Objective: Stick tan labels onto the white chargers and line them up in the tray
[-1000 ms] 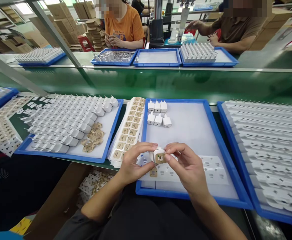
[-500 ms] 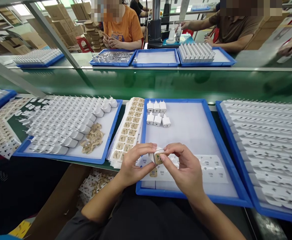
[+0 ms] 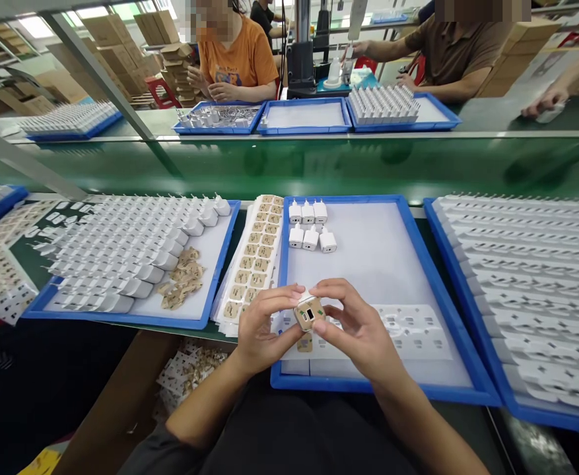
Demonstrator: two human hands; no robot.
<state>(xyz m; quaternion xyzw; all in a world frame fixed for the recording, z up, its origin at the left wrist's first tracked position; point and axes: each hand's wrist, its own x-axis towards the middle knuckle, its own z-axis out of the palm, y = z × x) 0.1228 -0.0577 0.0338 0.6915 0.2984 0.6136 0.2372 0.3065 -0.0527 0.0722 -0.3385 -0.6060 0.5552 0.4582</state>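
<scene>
Between my two hands is a white plug charger (image 3: 309, 313), its port face turned toward me and covered by a tan sticker with cut-outs over the ports. My left hand (image 3: 264, 324) grips its left side with thumb and fingers. On the right side, my right hand (image 3: 356, 326) holds it too, the thumb at the lower edge of the sticker. Below them a mostly bare white sticker sheet (image 3: 408, 333) lies in a blue-rimmed tray (image 3: 425, 277), with one tan sticker (image 3: 305, 342) left on it. Several white chargers (image 3: 311, 236) stand at the tray's upper left.
Left of the tray lies a stack of tan sticker sheets (image 3: 250, 264). Beyond it, a tray (image 3: 208, 290) holds rows of white chargers and peeled tan scraps (image 3: 183, 278). Another full tray (image 3: 531, 310) is at right. Across the green belt (image 3: 269, 161) people sit working.
My right thumb has slid off the middle of the sticker to its lower edge, so the charger's ports now show. Both hands still hold the charger.
</scene>
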